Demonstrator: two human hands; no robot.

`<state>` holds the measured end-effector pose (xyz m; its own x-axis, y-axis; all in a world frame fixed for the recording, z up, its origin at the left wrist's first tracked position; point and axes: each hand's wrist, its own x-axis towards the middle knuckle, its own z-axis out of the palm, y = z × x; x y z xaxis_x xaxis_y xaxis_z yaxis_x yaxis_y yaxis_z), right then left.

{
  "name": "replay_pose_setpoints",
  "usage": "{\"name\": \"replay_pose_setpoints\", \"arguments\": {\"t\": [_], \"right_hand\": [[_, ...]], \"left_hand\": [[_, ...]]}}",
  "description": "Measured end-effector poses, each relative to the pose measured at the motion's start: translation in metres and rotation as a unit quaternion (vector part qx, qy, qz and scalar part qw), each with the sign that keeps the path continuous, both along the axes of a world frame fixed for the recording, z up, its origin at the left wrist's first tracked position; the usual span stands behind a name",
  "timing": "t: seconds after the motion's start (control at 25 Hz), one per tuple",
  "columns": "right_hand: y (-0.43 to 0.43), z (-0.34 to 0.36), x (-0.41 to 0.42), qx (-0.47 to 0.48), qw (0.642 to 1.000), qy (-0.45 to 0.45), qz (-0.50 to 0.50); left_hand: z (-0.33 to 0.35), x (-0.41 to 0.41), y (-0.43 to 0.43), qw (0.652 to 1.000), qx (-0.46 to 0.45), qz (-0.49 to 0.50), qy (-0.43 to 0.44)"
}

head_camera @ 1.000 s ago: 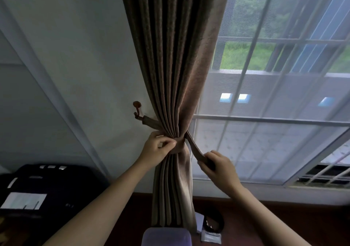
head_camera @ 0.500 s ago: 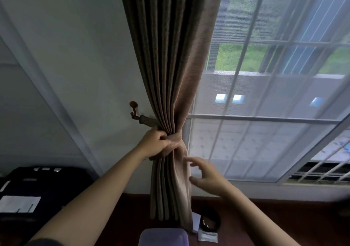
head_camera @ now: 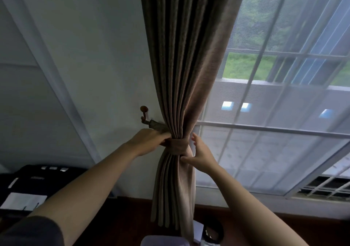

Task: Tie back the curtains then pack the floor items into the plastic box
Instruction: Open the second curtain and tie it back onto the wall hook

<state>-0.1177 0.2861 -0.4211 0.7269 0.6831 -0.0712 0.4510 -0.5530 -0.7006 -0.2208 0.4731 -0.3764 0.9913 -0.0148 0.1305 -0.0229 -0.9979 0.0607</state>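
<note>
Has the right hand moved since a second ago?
Yes. The right hand let go of the strap and came up and left, closer to the wall hook, now open against the curtain.

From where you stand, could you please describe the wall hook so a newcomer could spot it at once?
Find the tall brown curtain beside the window. On the pale wall just left of its gathered waist, above the left hand, sits the hook: small, dark, round-knobbed, with the fabric tieback running from it.
</note>
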Motion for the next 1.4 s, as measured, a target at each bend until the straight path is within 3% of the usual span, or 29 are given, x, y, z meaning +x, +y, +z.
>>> {"name": "replay_pose_setpoints", "arguments": {"t": [0.08, 0.16, 0.28, 0.52, 0.56, 0.64, 0.72, 0.8, 0.84, 1.12, 1.24, 1.36, 1.4], "right_hand": [[0.013, -0.009, -0.003, -0.005, 1.000, 0.017, -0.006], [0.023, -0.017, -0.008, 0.010, 0.999, 0.022, -0.023], [0.041, -0.029, -0.020, 0.039, 0.997, 0.003, -0.074], [0.069, -0.043, -0.025, 0.128, 0.969, 0.029, -0.208], [0.071, -0.042, -0.024, 0.123, 0.970, 0.026, -0.207], [0.075, -0.043, -0.023, 0.120, 0.971, 0.019, -0.204], [0.080, -0.045, -0.025, 0.120, 0.970, 0.010, -0.212], [0.084, -0.047, -0.028, 0.118, 0.968, 0.001, -0.221], [0.085, -0.047, -0.029, 0.114, 0.967, -0.002, -0.226], [0.091, -0.046, -0.037, 0.070, 0.969, -0.032, -0.233], [0.094, -0.046, -0.038, 0.046, 0.968, -0.039, -0.243], [0.095, -0.045, -0.039, 0.030, 0.968, -0.051, -0.243], [0.095, -0.045, -0.040, 0.027, 0.968, -0.053, -0.244]], "left_hand": [[-0.004, -0.004, 0.012, 0.997, -0.036, 0.052, -0.034], [-0.007, -0.008, 0.030, 0.983, -0.138, 0.106, -0.058], [-0.013, -0.013, 0.046, 0.943, -0.306, 0.110, -0.068], [-0.017, -0.012, 0.064, 0.863, -0.468, 0.147, -0.118], [-0.018, -0.009, 0.067, 0.824, -0.525, 0.161, -0.136], [-0.021, 0.001, 0.066, 0.704, -0.650, 0.210, -0.195], [-0.028, 0.017, 0.058, 0.599, -0.701, 0.293, -0.252], [-0.035, 0.031, 0.052, 0.556, -0.685, 0.369, -0.292], [-0.036, 0.036, 0.052, 0.561, -0.662, 0.393, -0.303], [-0.035, 0.047, 0.070, 0.699, -0.494, 0.422, -0.298], [-0.029, 0.050, 0.076, 0.713, -0.476, 0.433, -0.279], [-0.025, 0.054, 0.088, 0.749, -0.455, 0.429, -0.219], [-0.023, 0.056, 0.093, 0.743, -0.473, 0.430, -0.196]]}}
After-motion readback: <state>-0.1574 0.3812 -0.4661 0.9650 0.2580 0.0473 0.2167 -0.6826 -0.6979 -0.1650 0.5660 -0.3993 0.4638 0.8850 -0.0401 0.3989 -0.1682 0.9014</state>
